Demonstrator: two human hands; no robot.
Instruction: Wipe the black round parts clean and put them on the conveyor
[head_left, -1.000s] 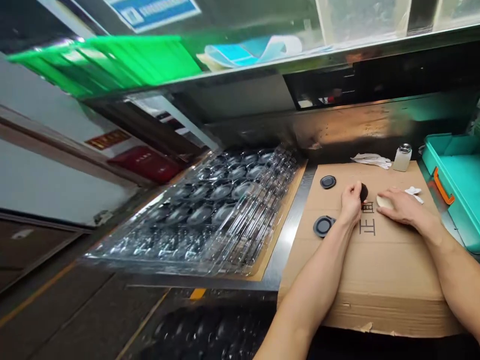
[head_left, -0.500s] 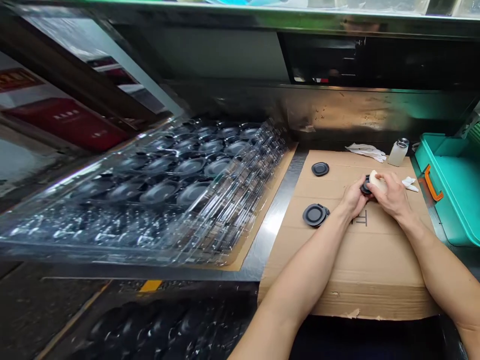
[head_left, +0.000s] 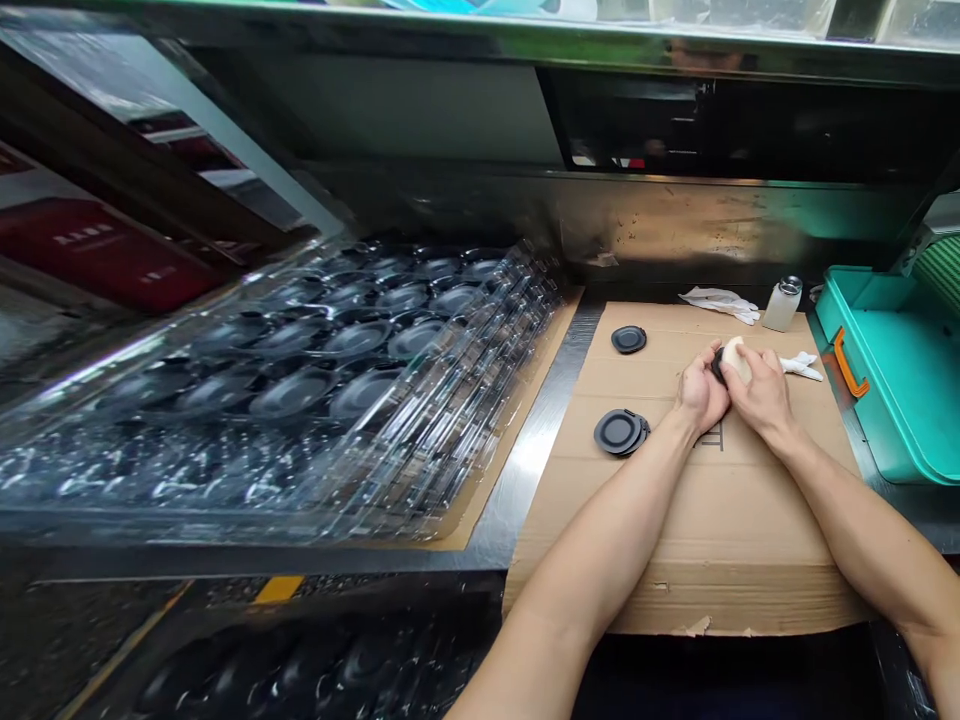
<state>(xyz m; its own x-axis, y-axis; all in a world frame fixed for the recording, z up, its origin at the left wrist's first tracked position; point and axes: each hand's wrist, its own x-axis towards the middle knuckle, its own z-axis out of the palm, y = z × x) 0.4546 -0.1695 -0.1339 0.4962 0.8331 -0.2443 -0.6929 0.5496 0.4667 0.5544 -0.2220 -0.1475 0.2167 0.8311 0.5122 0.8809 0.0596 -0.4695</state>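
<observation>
My left hand [head_left: 703, 388] is closed round a black round plastic part [head_left: 718, 366], mostly hidden by the fingers. My right hand [head_left: 761, 390] grips a cream-white pad [head_left: 736, 354], maybe a sponge or folded cloth, and presses it against that part. Both hands meet above a flat cardboard sheet [head_left: 675, 540]. To their left on the cardboard lie a single black round part [head_left: 628, 340] and, nearer me, a black round part [head_left: 621, 432] that seems to overlap another.
Clear plastic trays [head_left: 442, 430] with several black round parts stand stacked at left. Behind my hands are a white glove [head_left: 721, 303] and a pale bottle [head_left: 782, 305]. White cloth [head_left: 802, 366] lies right of my hand, beside a teal bin [head_left: 892, 430] with an orange handle.
The view has shifted slightly, so everything sits a little further left. My left hand has turned its palm upward more, and the right hand's pad has moved over the black part.
</observation>
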